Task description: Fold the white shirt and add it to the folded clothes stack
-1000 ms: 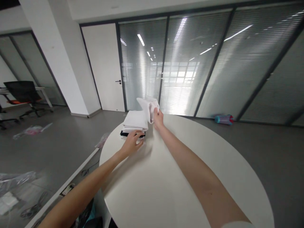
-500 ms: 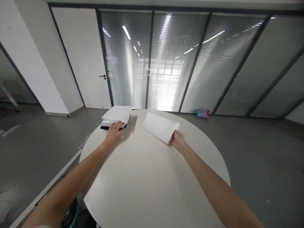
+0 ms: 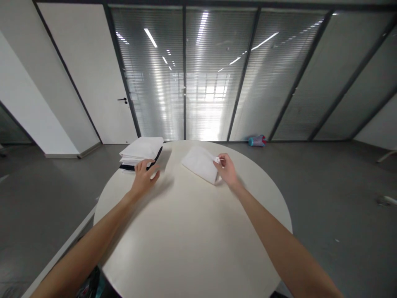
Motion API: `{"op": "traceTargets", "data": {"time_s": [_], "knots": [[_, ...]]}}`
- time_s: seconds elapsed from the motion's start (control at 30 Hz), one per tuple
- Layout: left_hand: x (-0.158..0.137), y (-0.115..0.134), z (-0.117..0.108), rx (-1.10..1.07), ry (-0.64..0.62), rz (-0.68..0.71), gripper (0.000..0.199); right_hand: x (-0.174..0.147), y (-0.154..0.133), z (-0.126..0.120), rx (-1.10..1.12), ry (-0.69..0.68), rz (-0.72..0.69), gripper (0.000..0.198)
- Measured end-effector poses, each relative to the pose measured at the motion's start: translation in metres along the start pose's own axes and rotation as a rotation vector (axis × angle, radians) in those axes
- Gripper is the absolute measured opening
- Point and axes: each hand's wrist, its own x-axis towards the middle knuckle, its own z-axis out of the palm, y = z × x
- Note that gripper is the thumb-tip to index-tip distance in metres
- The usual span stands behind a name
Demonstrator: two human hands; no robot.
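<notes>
On the left of the round white table (image 3: 192, 231) lies a stack of folded white cloths (image 3: 141, 147) with a black band low in it. My left hand (image 3: 144, 177) is at the stack's near edge, fingers apart and gripping nothing; whether the fingertips touch it I cannot tell. A separate folded white cloth (image 3: 199, 162) rests right of the middle, towards the far edge. With thumb and fingers my right hand (image 3: 227, 169) pinches that cloth's right corner, which is slightly raised.
Behind the table runs a glass wall with blinds (image 3: 209, 99), with a white door (image 3: 83, 74) to its left. A blue and red item (image 3: 257, 141) lies on the floor by the glass. Dark items (image 3: 93, 285) sit below the table's near left edge.
My left hand has lifted off the stack's near edge and its fingers have spread. My right hand has moved from beneath the cloth's right end to pinch its upper right corner.
</notes>
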Motion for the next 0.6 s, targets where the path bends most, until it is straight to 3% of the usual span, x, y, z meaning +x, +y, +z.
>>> {"op": "traceTargets", "data": {"time_s": [0.07,0.13,0.17,0.23,0.3,0.43,0.6], "knots": [[0.002,0.004,-0.006,-0.066,0.104,-0.031,0.022,-0.007,-0.022,0.003,0.147,-0.265,-0.165,0.033],[0.004,0.007,-0.011,-0.121,0.200,-0.070,0.025,-0.012,-0.035,0.005,0.202,-0.510,-0.195,0.034],[0.005,0.009,-0.013,-0.143,0.235,-0.089,0.026,-0.013,-0.037,0.005,0.187,-0.557,-0.185,0.037],[0.008,0.017,-0.016,-0.190,0.228,-0.097,0.026,-0.014,-0.030,0.005,0.051,-0.506,-0.184,0.041],[0.010,0.031,-0.016,-0.257,0.069,-0.039,0.026,-0.014,-0.016,0.004,-0.212,-0.442,-0.198,0.040],[0.009,0.073,-0.003,-0.317,-0.402,0.174,0.035,-0.017,0.009,0.003,-0.684,-0.605,-0.131,0.068],[0.006,0.106,0.016,-0.304,-0.662,0.270,0.060,-0.020,0.002,0.000,-0.842,-0.602,-0.115,0.053]]}}
